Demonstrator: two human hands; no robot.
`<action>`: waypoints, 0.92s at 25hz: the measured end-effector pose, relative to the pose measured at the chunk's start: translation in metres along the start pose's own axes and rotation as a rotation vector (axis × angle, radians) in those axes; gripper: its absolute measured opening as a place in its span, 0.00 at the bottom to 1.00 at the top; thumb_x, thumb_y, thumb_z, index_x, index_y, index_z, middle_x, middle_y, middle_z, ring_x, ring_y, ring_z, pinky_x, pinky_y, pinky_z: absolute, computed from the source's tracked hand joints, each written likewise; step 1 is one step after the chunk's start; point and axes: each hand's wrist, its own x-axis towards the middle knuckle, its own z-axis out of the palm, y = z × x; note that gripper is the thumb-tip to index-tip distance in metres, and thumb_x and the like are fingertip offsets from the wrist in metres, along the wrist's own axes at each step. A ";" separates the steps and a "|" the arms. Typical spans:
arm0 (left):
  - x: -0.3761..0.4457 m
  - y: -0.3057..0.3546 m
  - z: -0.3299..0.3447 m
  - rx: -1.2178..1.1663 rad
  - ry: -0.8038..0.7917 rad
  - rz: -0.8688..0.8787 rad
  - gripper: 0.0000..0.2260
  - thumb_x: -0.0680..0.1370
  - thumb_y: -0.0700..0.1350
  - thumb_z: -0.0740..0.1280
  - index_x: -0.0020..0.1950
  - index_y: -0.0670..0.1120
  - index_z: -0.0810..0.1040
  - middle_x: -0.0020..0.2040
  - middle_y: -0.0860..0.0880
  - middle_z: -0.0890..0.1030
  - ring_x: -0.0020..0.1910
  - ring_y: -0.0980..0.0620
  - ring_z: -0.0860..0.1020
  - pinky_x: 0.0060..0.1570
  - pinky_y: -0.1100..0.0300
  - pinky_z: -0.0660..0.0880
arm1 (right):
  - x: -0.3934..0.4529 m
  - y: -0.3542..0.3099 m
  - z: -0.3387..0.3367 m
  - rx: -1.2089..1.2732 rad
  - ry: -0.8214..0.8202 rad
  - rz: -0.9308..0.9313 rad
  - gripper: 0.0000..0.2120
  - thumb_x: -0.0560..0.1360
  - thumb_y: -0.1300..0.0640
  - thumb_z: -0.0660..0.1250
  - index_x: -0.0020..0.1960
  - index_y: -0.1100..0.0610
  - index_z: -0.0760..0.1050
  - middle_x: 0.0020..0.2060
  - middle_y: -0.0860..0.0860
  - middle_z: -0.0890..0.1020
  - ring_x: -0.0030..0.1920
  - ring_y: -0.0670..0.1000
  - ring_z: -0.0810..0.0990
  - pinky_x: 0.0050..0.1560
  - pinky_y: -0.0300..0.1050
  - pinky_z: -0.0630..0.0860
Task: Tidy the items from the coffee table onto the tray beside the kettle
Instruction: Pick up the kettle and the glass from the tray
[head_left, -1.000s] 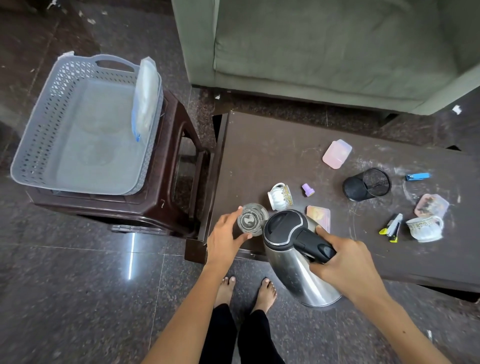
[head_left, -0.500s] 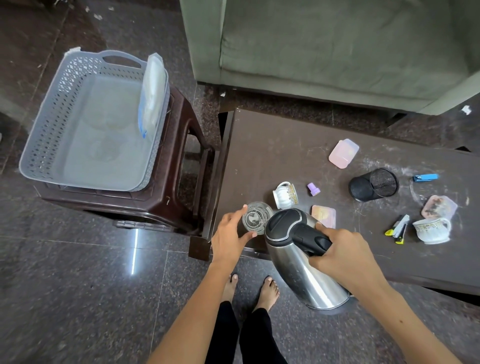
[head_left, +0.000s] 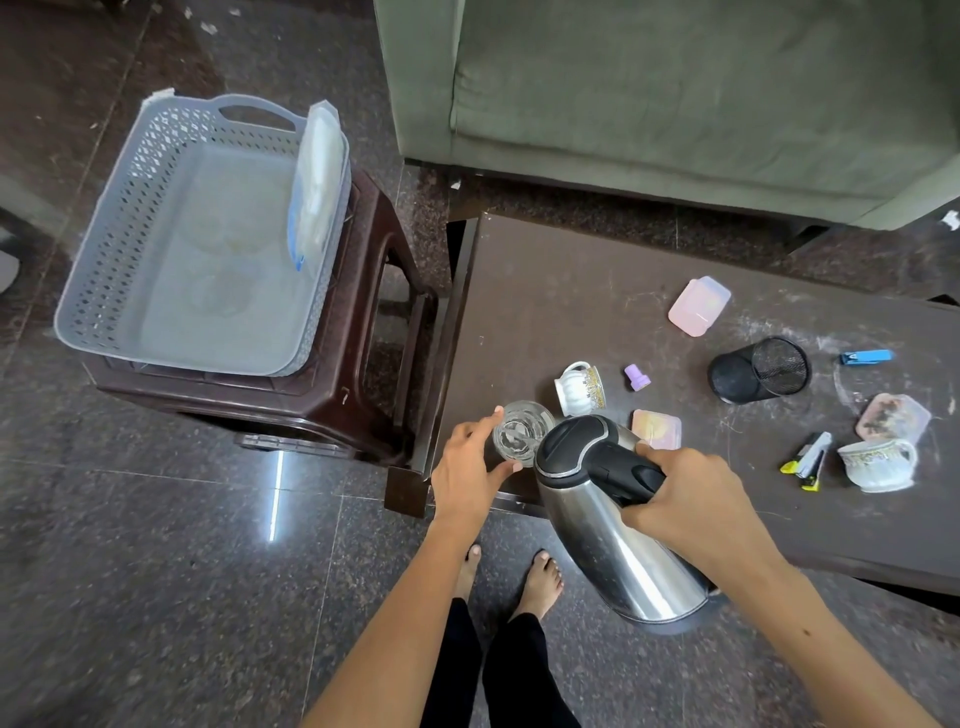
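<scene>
A: What is lying around the person on the desk (head_left: 571, 291)?

B: Two patterned cups: one cup on its side (head_left: 581, 388) by the glass (head_left: 521, 430), another cup (head_left: 878, 464) standing at the right. Two pink boxes too, one pink box far back (head_left: 700, 305) and one pink box (head_left: 658, 428) partly hiding behind the kettle (head_left: 613, 514). A single mesh pen holder (head_left: 759, 370) is lying tipped over, with a small purple piece (head_left: 637, 376), a blue clip (head_left: 866, 357) and a clear lidded box (head_left: 893, 419) around it. Yellow-and-black markers (head_left: 809, 460) are lying near the right cup; their count is unclear.

A: What are the hands doing?

B: The right hand (head_left: 691, 499) is gripping the kettle's black handle, fingers curled round it, and the kettle is tilting with its top toward the glass. The left hand (head_left: 470, 467) is holding the glass at the desk's near corner, fingers (head_left: 496, 415) and thumb wrapping its sides.

A: And the tray?

B: The grey tray (head_left: 104, 270) is sitting on a brown stool (head_left: 332, 395) left of the desk, well apart from the hands, with one clear lid (head_left: 317, 182) leaning inside its right wall. A green sofa (head_left: 675, 93) is standing behind the desk.
</scene>
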 end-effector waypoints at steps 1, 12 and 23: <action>0.000 0.000 0.000 0.006 -0.001 -0.003 0.32 0.71 0.51 0.74 0.71 0.60 0.64 0.63 0.51 0.74 0.61 0.51 0.74 0.54 0.52 0.76 | 0.001 0.000 0.000 -0.007 -0.004 0.001 0.15 0.59 0.58 0.68 0.46 0.51 0.76 0.28 0.55 0.78 0.34 0.58 0.77 0.33 0.44 0.75; -0.001 0.004 0.001 0.028 0.006 -0.027 0.32 0.71 0.51 0.73 0.71 0.61 0.63 0.62 0.50 0.74 0.61 0.49 0.74 0.53 0.49 0.76 | 0.004 -0.001 -0.001 -0.011 -0.027 -0.004 0.08 0.59 0.58 0.68 0.33 0.53 0.69 0.26 0.54 0.74 0.32 0.59 0.75 0.27 0.40 0.65; -0.001 0.006 0.002 0.040 0.004 -0.038 0.32 0.72 0.51 0.73 0.72 0.60 0.62 0.63 0.49 0.74 0.62 0.48 0.73 0.54 0.49 0.74 | 0.006 -0.005 0.001 -0.048 -0.035 0.021 0.07 0.59 0.58 0.68 0.35 0.56 0.71 0.28 0.54 0.74 0.33 0.58 0.75 0.27 0.39 0.64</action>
